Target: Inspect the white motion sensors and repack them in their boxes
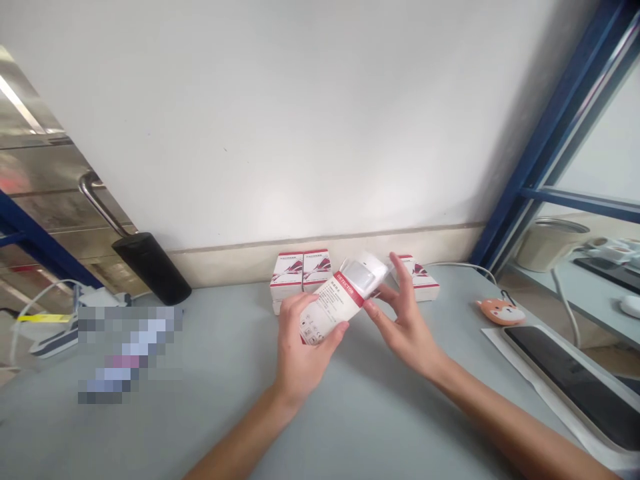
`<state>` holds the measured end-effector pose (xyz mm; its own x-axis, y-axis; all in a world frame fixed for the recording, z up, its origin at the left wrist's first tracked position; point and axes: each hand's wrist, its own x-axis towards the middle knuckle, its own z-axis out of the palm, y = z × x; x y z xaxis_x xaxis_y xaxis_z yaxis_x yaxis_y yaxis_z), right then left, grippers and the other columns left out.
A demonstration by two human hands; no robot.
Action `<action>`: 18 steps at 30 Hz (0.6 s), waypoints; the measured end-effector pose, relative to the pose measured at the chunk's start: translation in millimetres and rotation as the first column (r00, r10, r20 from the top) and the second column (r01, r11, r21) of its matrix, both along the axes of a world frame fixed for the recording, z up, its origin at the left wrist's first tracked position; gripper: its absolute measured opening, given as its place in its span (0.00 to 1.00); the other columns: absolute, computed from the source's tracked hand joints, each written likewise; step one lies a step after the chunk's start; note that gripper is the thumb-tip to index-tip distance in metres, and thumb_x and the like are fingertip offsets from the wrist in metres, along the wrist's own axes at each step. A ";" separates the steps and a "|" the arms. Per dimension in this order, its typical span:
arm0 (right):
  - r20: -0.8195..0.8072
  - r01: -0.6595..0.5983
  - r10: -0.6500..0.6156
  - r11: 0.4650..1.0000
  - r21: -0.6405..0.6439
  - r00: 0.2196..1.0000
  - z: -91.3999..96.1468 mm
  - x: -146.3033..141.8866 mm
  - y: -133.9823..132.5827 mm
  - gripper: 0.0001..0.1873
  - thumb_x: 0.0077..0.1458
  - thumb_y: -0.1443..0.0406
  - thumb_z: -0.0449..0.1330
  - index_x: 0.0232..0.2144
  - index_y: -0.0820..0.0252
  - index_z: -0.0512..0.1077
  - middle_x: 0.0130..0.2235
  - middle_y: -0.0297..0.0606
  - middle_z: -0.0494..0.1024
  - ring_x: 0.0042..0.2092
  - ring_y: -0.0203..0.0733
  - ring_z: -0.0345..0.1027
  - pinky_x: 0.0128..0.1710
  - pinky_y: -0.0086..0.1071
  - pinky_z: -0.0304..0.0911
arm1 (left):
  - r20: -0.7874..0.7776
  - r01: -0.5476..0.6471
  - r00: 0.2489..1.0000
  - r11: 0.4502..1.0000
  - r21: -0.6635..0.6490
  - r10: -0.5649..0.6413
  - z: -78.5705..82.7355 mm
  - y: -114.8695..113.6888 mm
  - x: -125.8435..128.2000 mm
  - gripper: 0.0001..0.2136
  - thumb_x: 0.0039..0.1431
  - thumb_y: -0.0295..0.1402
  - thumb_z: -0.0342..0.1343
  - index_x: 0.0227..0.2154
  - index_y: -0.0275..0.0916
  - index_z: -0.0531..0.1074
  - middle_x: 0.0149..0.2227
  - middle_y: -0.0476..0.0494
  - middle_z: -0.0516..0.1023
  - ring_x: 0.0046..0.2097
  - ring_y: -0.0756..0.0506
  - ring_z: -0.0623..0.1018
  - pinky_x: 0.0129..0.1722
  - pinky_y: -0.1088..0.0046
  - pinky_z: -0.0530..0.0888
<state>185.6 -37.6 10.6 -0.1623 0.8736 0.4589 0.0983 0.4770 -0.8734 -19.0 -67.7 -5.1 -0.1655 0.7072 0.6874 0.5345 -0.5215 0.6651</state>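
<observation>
Two bare forearms come in from the near edge, both cut off by the frame. The left hand [300, 350] is closed around the near end of a box [330, 310], thumb on the right side and fingers wrapped behind it. The box is held tilted above the table [200, 427], mid-scene, a little short of the wall. It is white with a red band that reads DETECTOR; the small print and symbols below it are too fine to read.

A white plastic unit [365, 272] sticks out of the box's far end, its lower part hidden inside. The right hand [407, 327] pinches it lightly, thumb tip at the box mouth and long fingers spread behind the unit.

Far against the wall stand more boxes [300, 270], red and white; their print is unreadable and one [425, 283] is partly hidden by the right fingers.

On the right lies a tablet [575, 380] with a dark screen, cut off by the frame, and beyond it a small orange fox figure [500, 311]. On the left a black cylinder [153, 267] leans, and a pixelated patch [125, 353] hides whatever lies there.
</observation>
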 end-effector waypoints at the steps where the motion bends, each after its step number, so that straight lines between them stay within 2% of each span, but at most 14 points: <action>1: -0.002 0.014 -0.014 1.000 0.015 1.000 0.7 0.5 1.2 0.45 0.68 0.53 0.62 0.75 0.41 0.40 0.67 0.46 0.70 0.63 0.52 0.70 0.63 0.55 0.67 | 0.004 0.001 1.000 1.000 0.005 -0.001 -0.1 -0.9 0.6 0.24 0.61 0.40 0.68 0.56 0.51 0.66 0.57 0.41 0.70 0.58 0.39 0.74 0.57 0.57 0.75; 4: 0.036 0.030 -0.033 0.996 0.083 0.999 3.4 3.3 5.1 0.33 0.67 0.54 0.63 0.69 0.43 0.58 0.63 0.43 0.73 0.61 0.51 0.71 0.63 0.52 0.66 | 0.021 -0.004 1.000 1.000 0.005 0.004 -2.0 -2.3 1.7 0.22 0.62 0.40 0.67 0.56 0.50 0.66 0.57 0.41 0.69 0.59 0.38 0.74 0.58 0.56 0.74; 6: 0.093 0.017 -0.030 0.991 0.132 0.995 5.0 4.7 6.3 0.20 0.68 0.54 0.62 0.59 0.45 0.70 0.61 0.42 0.74 0.63 0.52 0.67 0.65 0.51 0.63 | 0.042 -0.007 0.999 1.000 0.002 0.007 -4.3 -2.2 2.0 0.22 0.62 0.41 0.67 0.55 0.50 0.67 0.56 0.41 0.69 0.59 0.38 0.73 0.59 0.56 0.74; 8: 0.131 -0.002 -0.020 0.987 0.162 0.991 6.0 4.7 5.8 0.10 0.68 0.55 0.61 0.47 0.49 0.76 0.57 0.42 0.74 0.63 0.52 0.67 0.64 0.49 0.64 | 0.065 -0.001 0.998 1.000 -0.014 0.002 -6.1 -1.9 2.2 0.22 0.62 0.42 0.67 0.55 0.50 0.67 0.55 0.41 0.70 0.59 0.38 0.73 0.58 0.57 0.74; 9: 0.137 -0.015 -0.008 0.986 0.166 0.991 6.2 4.1 4.9 0.08 0.68 0.55 0.61 0.43 0.50 0.76 0.55 0.42 0.75 0.61 0.52 0.68 0.62 0.48 0.66 | 0.074 0.009 0.997 1.000 -0.029 -0.007 -6.4 -1.9 2.2 0.22 0.62 0.42 0.67 0.55 0.50 0.67 0.55 0.41 0.70 0.59 0.38 0.73 0.58 0.57 0.74; 10: 0.130 -0.025 0.002 0.985 0.171 0.992 6.2 3.3 3.9 0.08 0.69 0.55 0.60 0.42 0.50 0.76 0.52 0.42 0.75 0.58 0.51 0.70 0.59 0.47 0.68 | 0.080 0.030 0.996 0.998 -0.047 -0.026 -6.2 -2.2 2.3 0.22 0.62 0.42 0.67 0.55 0.50 0.66 0.56 0.41 0.70 0.59 0.38 0.74 0.58 0.57 0.75; 12: 0.102 -0.013 -0.006 0.983 0.184 0.995 6.2 1.1 2.0 0.09 0.69 0.56 0.59 0.49 0.47 0.75 0.49 0.41 0.75 0.53 0.49 0.71 0.56 0.47 0.70 | 0.094 0.100 0.991 0.992 -0.078 -0.092 -3.9 -3.7 2.8 0.24 0.63 0.42 0.66 0.58 0.51 0.66 0.57 0.41 0.69 0.59 0.38 0.74 0.59 0.55 0.75; 15: 0.007 0.101 -0.105 0.972 0.212 0.994 6.6 -1.5 0.2 0.25 0.67 0.55 0.62 0.64 0.44 0.64 0.53 0.42 0.72 0.56 0.49 0.69 0.60 0.49 0.68 | 0.093 0.199 0.978 0.974 -0.108 -0.189 2.4 -8.0 4.4 0.30 0.64 0.42 0.65 0.66 0.54 0.61 0.63 0.38 0.65 0.65 0.35 0.71 0.62 0.52 0.74; 16: -0.041 0.149 -0.143 0.964 0.222 0.989 7.0 -1.8 -0.1 0.29 0.66 0.55 0.64 0.65 0.44 0.61 0.54 0.42 0.72 0.57 0.49 0.68 0.61 0.49 0.68 | 0.086 0.214 0.975 0.969 -0.126 -0.204 4.5 -9.6 5.1 0.33 0.64 0.42 0.65 0.69 0.56 0.59 0.65 0.38 0.64 0.67 0.34 0.69 0.63 0.52 0.74; 18: -0.096 0.193 -0.175 0.951 0.240 0.980 7.7 -1.4 -1.0 0.27 0.64 0.56 0.66 0.61 0.45 0.63 0.53 0.42 0.72 0.56 0.49 0.69 0.58 0.48 0.69 | 0.074 0.248 0.968 0.951 -0.185 -0.238 7.5 -12.4 6.7 0.40 0.62 0.43 0.67 0.72 0.58 0.53 0.67 0.38 0.63 0.69 0.33 0.67 0.64 0.51 0.74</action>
